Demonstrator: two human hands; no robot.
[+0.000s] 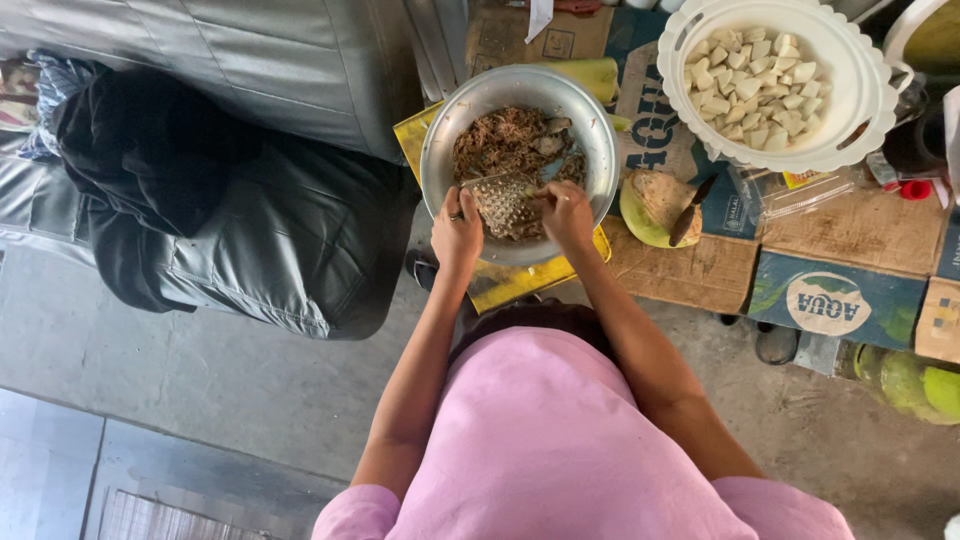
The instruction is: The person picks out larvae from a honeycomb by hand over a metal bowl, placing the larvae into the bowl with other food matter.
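— Two hands are seen at the near rim of a metal bowl (520,160); what is held in each?

— A metal grater (505,203) is gripped at its near left edge by the left hand (456,236), with the fingers curled closed around it. The right hand (566,213) is closed narrowly on a small piece pressed against the grater's right side; what the piece is cannot be told.

— How is the grater laid?

— It is set inside the bowl, leaning on the near wall. Its long axis runs roughly from the near rim up toward the bowl's middle, with the upper end pointed slightly left at a heap of brown shreds (508,140).

— What is found from left to right around it?

— At far left a dark cloth (140,160) is draped over a grey cushioned seat (290,240). The bowl is placed on a yellow board (520,280) just beside the seat. To the right, a halved green fruit (655,208) is laid on flattened cardboard (860,230), with a dark-handled knife (692,210) resting across it. Farther right, pale cut cubes (752,85) are held in a white basket (860,120). At the lower right edge, green fruits (915,385) are seen on the floor.
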